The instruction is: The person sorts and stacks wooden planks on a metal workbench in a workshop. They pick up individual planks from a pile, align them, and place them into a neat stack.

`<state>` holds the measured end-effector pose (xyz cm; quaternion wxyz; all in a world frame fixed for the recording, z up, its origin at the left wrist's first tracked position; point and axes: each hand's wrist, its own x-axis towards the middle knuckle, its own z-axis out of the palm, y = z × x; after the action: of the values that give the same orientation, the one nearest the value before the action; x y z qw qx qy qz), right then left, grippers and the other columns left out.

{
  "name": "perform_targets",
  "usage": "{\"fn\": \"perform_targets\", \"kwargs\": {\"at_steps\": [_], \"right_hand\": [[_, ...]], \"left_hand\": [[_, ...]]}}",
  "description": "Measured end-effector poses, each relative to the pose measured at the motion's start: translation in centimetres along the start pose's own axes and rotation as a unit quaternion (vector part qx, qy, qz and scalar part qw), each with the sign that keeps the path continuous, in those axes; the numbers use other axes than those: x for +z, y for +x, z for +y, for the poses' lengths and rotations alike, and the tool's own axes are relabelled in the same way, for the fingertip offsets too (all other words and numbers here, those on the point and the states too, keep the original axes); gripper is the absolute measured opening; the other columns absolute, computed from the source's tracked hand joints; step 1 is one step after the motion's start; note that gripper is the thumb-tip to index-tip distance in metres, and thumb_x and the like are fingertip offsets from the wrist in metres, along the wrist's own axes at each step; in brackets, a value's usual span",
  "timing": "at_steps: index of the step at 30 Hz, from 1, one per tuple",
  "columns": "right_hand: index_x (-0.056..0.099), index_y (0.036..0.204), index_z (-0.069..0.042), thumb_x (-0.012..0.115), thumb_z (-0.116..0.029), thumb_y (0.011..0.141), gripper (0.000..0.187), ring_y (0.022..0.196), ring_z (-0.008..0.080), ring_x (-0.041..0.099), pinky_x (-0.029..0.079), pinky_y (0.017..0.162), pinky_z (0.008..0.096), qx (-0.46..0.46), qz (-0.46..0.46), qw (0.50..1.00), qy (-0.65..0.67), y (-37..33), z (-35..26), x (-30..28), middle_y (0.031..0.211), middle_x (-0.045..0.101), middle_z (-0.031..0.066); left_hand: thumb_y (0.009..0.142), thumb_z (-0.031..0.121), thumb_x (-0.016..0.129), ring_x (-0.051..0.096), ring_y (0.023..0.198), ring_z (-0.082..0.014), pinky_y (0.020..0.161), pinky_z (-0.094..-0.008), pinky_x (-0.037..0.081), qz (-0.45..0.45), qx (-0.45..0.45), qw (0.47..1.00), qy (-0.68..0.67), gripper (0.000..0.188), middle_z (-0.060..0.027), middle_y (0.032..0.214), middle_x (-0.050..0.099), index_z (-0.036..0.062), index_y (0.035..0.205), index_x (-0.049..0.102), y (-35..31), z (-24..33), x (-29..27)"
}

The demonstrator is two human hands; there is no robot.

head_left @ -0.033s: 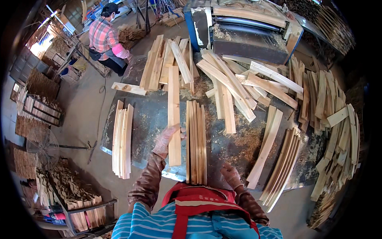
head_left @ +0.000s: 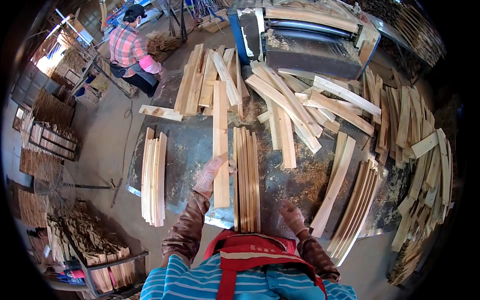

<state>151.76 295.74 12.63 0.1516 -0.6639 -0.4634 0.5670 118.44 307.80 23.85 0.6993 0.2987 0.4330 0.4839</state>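
My gloved left hand [head_left: 212, 176] grips a long pale wooden board [head_left: 220, 142], its fingertips showing past the right edge. The board points away from me, and its far end overlaps the loose planks behind. Just right of it, a row of boards set on edge [head_left: 246, 180] runs toward my red apron. My right hand [head_left: 291, 218], also gloved, is over the near part of the metal table [head_left: 190, 145] with fingers loosely bent and nothing visible in them. Two overlapping boards [head_left: 334, 185] lie to the right of that hand.
Another bundle of boards [head_left: 154, 177] stands at the table's left, and one [head_left: 353, 212] at the right. Loose planks [head_left: 285, 105] are strewn before a blue-sided machine [head_left: 312, 45]. Heaped strips [head_left: 425, 165] line the right side. A person [head_left: 131, 50] stands far left; a fan [head_left: 54, 185] is nearer.
The held board and my left hand have shifted very slightly to the right. My right hand has hardly moved.
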Motion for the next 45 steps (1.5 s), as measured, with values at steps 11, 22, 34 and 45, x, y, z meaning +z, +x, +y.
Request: {"fn": "perform_targets", "kwargs": {"at_steps": [11, 22, 34, 45], "right_hand": [[0.038, 0.151, -0.011, 0.067, -0.036, 0.086, 0.074, 0.124, 0.0403, 0.057, 0.049, 0.101, 0.0477, -0.090, 0.291, 0.932, -0.199, 17.1, -13.6, -12.6, 0.146, 0.049, 0.0203], [0.056, 0.130, -0.011, 0.066, -0.033, 0.088, 0.048, 0.102, 0.0347, 0.067, 0.054, 0.089, 0.0445, -0.055, 0.239, 0.943, -0.224, 22.2, -14.4, -15.6, 0.106, 0.070, 0.0170], [0.034, 0.155, -0.006, 0.071, -0.014, 0.089, 0.076, 0.112, 0.0195, 0.063, 0.050, 0.097, 0.0312, -0.142, 0.021, 0.950, 0.279, -0.6, -6.4, 5.3, 0.125, 0.065, 0.0129], [0.037, 0.144, -0.008, 0.072, -0.014, 0.092, 0.063, 0.121, 0.0199, 0.057, 0.051, 0.100, 0.0336, -0.179, 0.033, 0.862, 0.473, 2.4, 1.1, 7.4, 0.128, 0.059, 0.0095]], "left_hand": [[0.100, 0.046, 0.054, 0.069, 0.079, -0.0215, 0.070, -0.0337, 0.057, 0.053, 0.026, 0.903, 0.426, 0.049, -0.0136, 0.096, 0.071, 0.0010, 0.118, 0.060, 1.4, -3.7, -6.4], [0.094, 0.031, 0.071, 0.070, 0.076, -0.0232, 0.066, -0.0354, 0.059, 0.196, -0.076, 0.974, 0.083, 0.037, -0.0140, 0.098, 0.072, 0.0014, 0.115, 0.062, 1.6, -8.9, -4.8], [0.084, 0.005, 0.073, 0.062, 0.080, -0.0160, 0.068, -0.0320, 0.055, 0.043, -0.207, 0.975, 0.071, 0.057, -0.0047, 0.088, 0.063, 0.0051, 0.135, 0.048, 8.0, -13.9, 9.8], [0.075, 0.011, 0.076, 0.062, 0.099, -0.0257, 0.090, -0.0361, 0.052, -0.073, -0.071, 0.972, 0.214, 0.103, -0.0179, 0.117, 0.062, 0.0113, 0.160, 0.018, -0.3, -13.7, 14.8]]}}
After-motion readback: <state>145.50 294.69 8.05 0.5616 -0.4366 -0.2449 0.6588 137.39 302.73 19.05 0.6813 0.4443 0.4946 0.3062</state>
